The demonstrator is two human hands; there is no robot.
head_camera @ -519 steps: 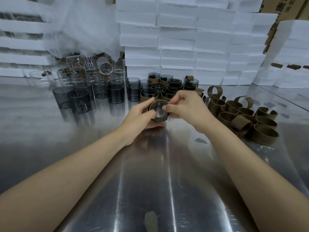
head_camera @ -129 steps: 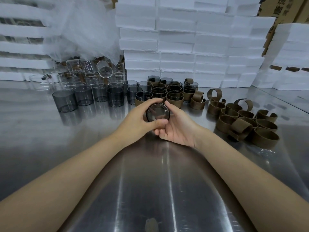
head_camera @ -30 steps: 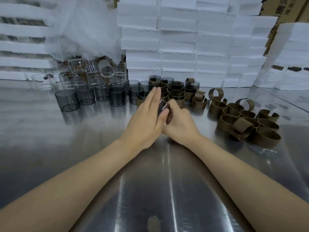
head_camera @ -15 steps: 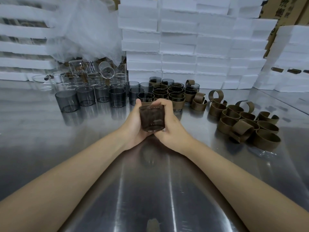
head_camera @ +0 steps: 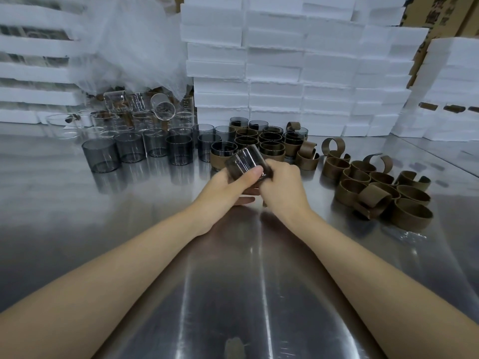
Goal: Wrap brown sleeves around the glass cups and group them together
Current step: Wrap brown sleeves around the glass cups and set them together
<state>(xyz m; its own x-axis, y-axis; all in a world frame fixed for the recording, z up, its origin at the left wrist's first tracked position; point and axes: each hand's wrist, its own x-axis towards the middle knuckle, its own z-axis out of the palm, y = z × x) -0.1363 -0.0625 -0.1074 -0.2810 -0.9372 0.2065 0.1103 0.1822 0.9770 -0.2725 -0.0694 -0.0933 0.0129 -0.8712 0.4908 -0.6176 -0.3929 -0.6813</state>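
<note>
Both hands hold one smoky glass cup [head_camera: 243,161] tilted to the left above the steel table [head_camera: 129,229]. My left hand [head_camera: 225,187] grips it from below, thumb across its side. My right hand [head_camera: 281,185] pinches a dark brown sleeve [head_camera: 268,173] at the cup's right end. Behind the hands stands a group of sleeved cups [head_camera: 269,145]. Bare grey cups [head_camera: 145,150] stand in a row to the left. Loose curled brown sleeves [head_camera: 375,187] lie in a pile to the right.
Clear glassware [head_camera: 134,110] is heaped at the back left under a plastic sheet [head_camera: 124,42]. Stacks of white foam boxes [head_camera: 298,68] form a wall along the back and right. Cardboard boxes [head_camera: 445,14] show at the top right.
The cup was upright between both hands half a second ago; now it is tipped sideways to the left, and my right hand has shifted to its right end on the sleeve.
</note>
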